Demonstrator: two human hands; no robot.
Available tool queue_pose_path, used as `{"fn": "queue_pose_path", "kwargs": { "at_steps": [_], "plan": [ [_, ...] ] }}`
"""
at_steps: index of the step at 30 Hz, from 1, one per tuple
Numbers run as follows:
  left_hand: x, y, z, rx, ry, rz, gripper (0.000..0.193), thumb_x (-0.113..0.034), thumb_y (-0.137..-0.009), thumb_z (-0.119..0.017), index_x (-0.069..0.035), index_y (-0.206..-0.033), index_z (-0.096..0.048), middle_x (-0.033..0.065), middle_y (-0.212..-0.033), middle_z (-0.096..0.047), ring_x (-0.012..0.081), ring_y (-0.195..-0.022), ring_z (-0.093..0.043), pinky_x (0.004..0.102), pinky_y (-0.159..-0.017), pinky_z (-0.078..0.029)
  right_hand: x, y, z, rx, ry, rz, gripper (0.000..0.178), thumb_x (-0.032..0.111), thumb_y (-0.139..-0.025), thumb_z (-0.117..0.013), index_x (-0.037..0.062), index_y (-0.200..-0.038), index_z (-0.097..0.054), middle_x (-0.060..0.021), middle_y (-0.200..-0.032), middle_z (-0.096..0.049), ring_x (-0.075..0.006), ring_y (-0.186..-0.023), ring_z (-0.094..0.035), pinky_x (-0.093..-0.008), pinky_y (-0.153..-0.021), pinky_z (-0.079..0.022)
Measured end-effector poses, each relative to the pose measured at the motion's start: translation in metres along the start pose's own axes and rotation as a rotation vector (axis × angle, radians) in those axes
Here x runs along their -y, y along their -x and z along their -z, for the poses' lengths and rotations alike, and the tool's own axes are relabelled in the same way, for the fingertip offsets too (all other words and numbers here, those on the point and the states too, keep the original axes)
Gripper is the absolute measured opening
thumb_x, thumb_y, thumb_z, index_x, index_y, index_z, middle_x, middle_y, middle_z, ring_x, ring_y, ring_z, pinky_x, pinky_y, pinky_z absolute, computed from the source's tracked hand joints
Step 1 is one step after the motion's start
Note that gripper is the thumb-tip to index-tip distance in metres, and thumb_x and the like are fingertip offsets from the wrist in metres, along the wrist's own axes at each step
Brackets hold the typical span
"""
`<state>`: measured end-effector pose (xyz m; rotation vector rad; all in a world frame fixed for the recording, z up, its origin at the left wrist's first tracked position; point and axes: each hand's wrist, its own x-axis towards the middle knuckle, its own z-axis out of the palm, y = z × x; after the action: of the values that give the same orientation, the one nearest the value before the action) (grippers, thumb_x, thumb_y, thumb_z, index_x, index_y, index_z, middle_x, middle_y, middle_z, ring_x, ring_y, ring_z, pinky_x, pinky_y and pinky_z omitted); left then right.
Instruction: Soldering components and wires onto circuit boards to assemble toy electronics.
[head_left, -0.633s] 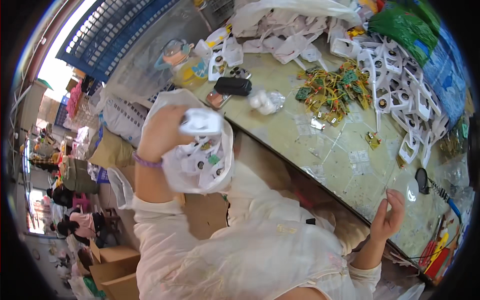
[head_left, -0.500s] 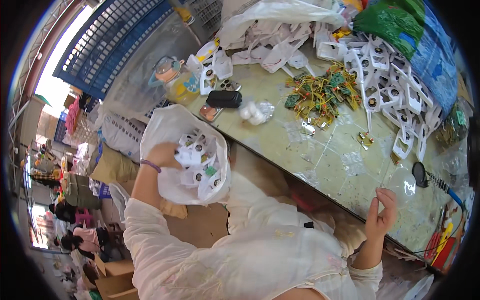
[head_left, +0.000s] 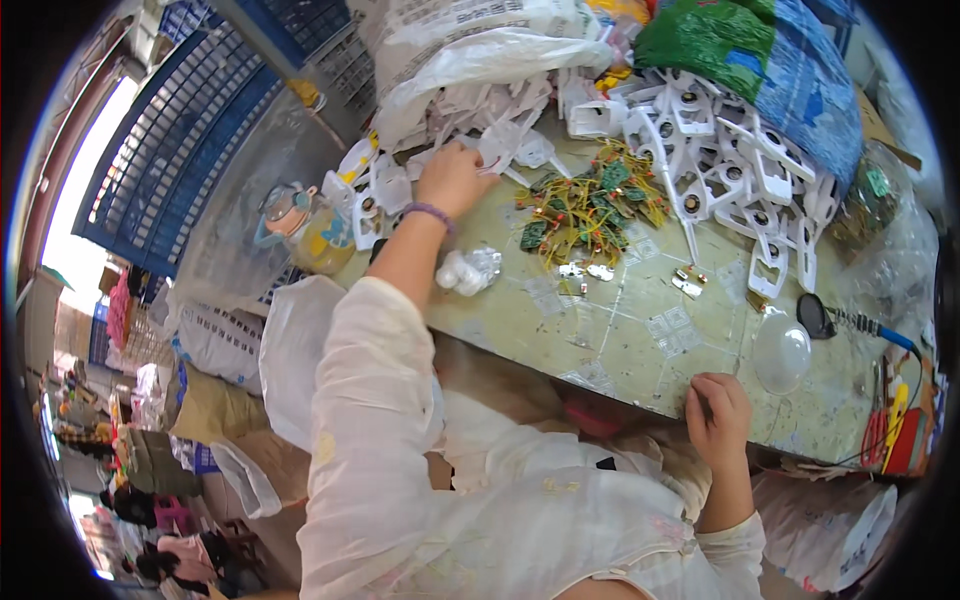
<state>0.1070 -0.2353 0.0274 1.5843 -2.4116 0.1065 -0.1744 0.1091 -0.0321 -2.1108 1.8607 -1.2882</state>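
My left hand (head_left: 455, 180) reaches over the table to the loose white plastic parts (head_left: 500, 143) spilling from the mouth of a large white bag. Its fingers close at the edge of one part; the fingertips are partly hidden. At the table's near edge, my right hand (head_left: 718, 408) rests with curled fingers, and nothing shows in it. A clear round plastic dome (head_left: 782, 353) lies just beyond it. Between the hands sits a tangle of green circuit boards with yellow wires (head_left: 590, 205). Several small metal-plated pieces (head_left: 688, 282) lie nearer. My left sleeve partly covers the white bag (head_left: 300, 350) by my lap.
White plastic housings with round speakers (head_left: 735, 175) are heaped at the back right, below a green and blue bag (head_left: 710, 45). A soldering iron (head_left: 885, 335) lies at the right, near red- and yellow-handled tools (head_left: 893, 415). A drink bottle (head_left: 322, 240) and cotton-like balls (head_left: 468, 272) are leftward.
My left hand has come out of the lap bag and moved up and right to the white parts. The right hand has shifted slightly left and its fingers have curled in. The view has shifted.
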Motion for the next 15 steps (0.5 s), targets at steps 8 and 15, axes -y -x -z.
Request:
{"fn": "queue_pose_path", "kwargs": {
  "at_steps": [8, 15],
  "plan": [
    [-0.007, -0.023, -0.037, -0.027, -0.199, -0.017, 0.032, -0.037, -0.079, -0.064, -0.007, -0.087, -0.071, 0.0152, -0.097, -0.066, 0.0315, -0.089, -0.065, 0.0422, -0.078, -0.052, -0.001, 0.001, 0.002, -0.018, -0.108, -0.2, 0.011, 0.0, -0.077, -0.065, 0.0011, -0.086, -0.061, -0.0141, -0.086, -0.064, -0.0299, -0.078, -0.061, -0.0347, -0.068, -0.048],
    [0.0, -0.009, -0.025, 0.132, 0.527, 0.022, 0.035, -0.033, -0.08, -0.054, 0.0, -0.08, -0.066, 0.0145, -0.071, -0.064, 0.0251, -0.069, -0.062, 0.036, -0.066, -0.047, -0.005, 0.001, 0.005, -0.015, -0.097, -0.155, 0.013, 0.0, -0.075, -0.066, 0.0008, -0.087, -0.062, -0.0143, -0.086, -0.064, -0.0308, -0.075, -0.061, -0.035, -0.065, -0.048]
  ]
}}
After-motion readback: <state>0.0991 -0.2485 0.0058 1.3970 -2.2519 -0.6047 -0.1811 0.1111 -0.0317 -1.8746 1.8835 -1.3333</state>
